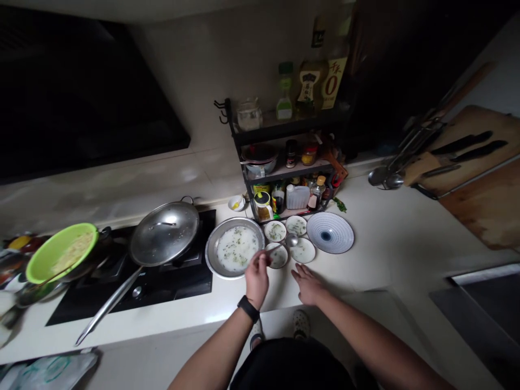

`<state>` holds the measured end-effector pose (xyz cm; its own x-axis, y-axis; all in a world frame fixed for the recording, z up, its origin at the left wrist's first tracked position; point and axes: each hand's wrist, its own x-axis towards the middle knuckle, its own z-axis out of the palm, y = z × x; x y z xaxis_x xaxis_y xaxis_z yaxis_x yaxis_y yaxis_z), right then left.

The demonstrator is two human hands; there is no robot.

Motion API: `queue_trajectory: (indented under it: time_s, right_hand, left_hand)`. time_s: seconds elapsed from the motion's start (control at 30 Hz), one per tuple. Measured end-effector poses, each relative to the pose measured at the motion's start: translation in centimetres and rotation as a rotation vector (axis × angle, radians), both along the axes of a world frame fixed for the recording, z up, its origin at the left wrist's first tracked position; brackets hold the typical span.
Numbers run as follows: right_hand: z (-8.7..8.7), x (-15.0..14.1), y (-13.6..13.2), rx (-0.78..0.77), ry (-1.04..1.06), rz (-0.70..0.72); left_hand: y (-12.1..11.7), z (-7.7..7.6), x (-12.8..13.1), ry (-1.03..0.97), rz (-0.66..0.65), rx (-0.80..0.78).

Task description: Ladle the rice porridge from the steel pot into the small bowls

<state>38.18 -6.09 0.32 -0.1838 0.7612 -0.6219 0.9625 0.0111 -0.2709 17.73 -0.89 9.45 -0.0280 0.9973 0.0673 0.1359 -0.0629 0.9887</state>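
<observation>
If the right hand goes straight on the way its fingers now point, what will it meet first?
Probably the small white dish with green flecks, which lies ahead of the right hand. The height of the hand above the counter is hard to judge, so it might pass over the dish.

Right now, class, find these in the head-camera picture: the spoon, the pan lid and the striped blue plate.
Spoon (291,241), head view, on its bowl.
Pan lid (164,238), head view, on its domed top.
Striped blue plate (342,234), head view, on its rim.

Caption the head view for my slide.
Left hand holds a metal spoon over a small dish, beside a steel plate of white porridge; right hand open.
</observation>
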Motion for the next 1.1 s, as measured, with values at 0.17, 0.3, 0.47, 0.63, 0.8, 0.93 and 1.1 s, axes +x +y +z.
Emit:
queue_trajectory:
  time_s: [0.17, 0.3, 0.47, 0.63, 0.8, 0.93, 1.1]
  right_hand:
    - [-0.1, -0.3, 0.1, -0.004, -0.048, 0.001]
    - [-0.5, -0.5, 0.0, 0.007, -0.071, 0.005]
    - [-0.4, -0.6, 0.1, 0.011, -0.084, 0.004]
    - [-0.1, -1.0, 0.3, -0.009, -0.105, -0.007]
    - [0.2, -1.2, 0.4, -0.02, -0.124, 0.003]
    - [0.5, -1.2, 0.4, -0.015, -0.128, 0.002]
    - [0.6, -1.2, 0.4, -0.024, -0.127, 0.001]
  left_hand:
    - [3.1, -0.9, -7.0, -0.337, 0.38, -0.182]
    - [4.1, -2.5, -13.6, -0.151, 0.506, -0.144]
    - [4.7, -3.8, -17.6, 0.117, 0.529, -0.13]
    - [5.4, -4.5, -17.2, 0.159, 0.493, -0.107]
    - [5.6, -5.1, -15.7, 0.106, 0.461, -0.139]
    - [6.1, -5.7, -14.8, -0.083, 0.536, -0.211]
    - [6.8, -5.6, -14.4, -0.4, 0.676, -0.324]
